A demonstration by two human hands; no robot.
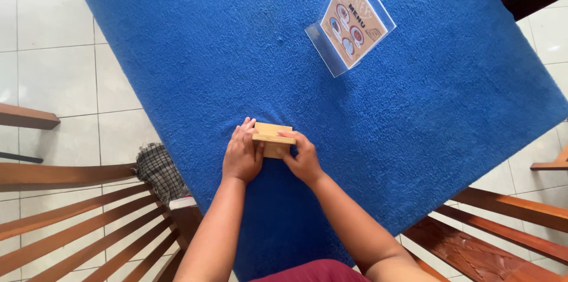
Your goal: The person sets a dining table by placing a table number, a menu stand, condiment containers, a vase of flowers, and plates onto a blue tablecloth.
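Wooden block [273, 138], long axis left-right, lying flat

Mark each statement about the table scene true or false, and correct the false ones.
1. Both hands hold a small wooden block. True: the left hand and the right hand grip it from either side.
2. The table covering is red. False: it is blue.
3. A clear acrylic menu stand sits on the table beyond the hands. True.
4. The menu stand touches the wooden block. False: they lie well apart.
5. Wooden chairs stand beside the table. True.
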